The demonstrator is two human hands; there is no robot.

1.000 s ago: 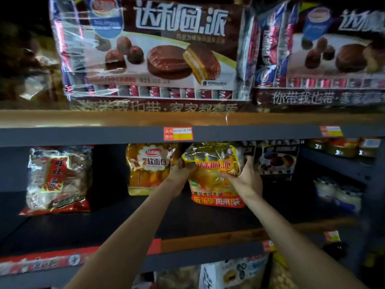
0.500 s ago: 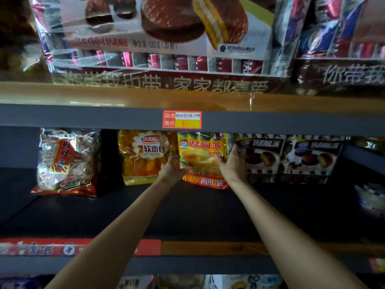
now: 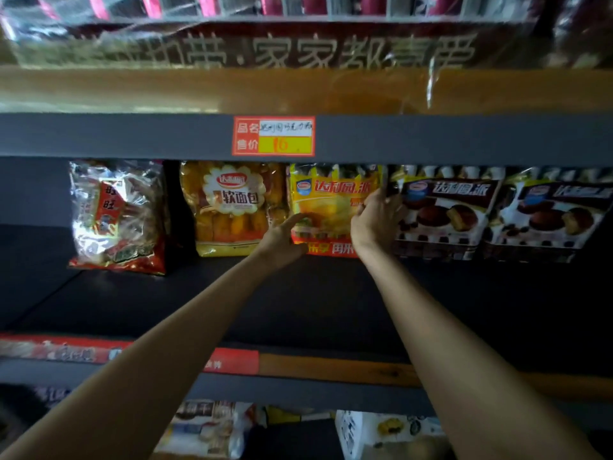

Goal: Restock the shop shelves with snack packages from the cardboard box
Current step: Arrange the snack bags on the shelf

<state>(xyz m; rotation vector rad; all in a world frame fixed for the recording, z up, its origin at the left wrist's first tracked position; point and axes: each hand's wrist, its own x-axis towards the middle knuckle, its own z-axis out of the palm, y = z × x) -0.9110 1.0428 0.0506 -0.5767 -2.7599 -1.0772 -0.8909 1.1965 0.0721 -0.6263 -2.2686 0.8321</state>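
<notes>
Head cam, I'm looking up into the middle shelf (image 3: 298, 303), dark deck, both arms stretched in.

Yellow snack bag (image 3: 331, 207) stands upright at the back of that shelf, wedged between the orange bread bag (image 3: 232, 207) on its left and a dark chocolate-pie pack (image 3: 444, 210) on its right. It touches both neighbours as far as I can see. Red band along its bottom edge sits on the shelf deck.

Left hand (image 3: 285, 240) is at the bag's lower left corner. Index finger stretched out and laid against the bag front, thumb down by the red band; the remaining fingers are hidden behind the hand, so I can't tell whether they curl on anything. Reads as a press, not a grip.

Right hand (image 3: 374, 217) is on the bag's right edge, fingers (image 3: 378, 197) curled around that edge, squeezed in beside the chocolate-pie pack. That one is clamped on the bag.

Further right, a second chocolate-pie pack (image 3: 550, 217), same design. Far left, a clear-and-red cracker bag (image 3: 116, 217), leaning, apart from the bread bag with a dark gap between.

Grey shelf lip above carries a red-and-yellow price tag (image 3: 273, 136). Upper shelf holds large wrapped boxes (image 3: 298, 44), blurred. Lower shelf: more packages (image 3: 205, 426), too dim to read.
</notes>
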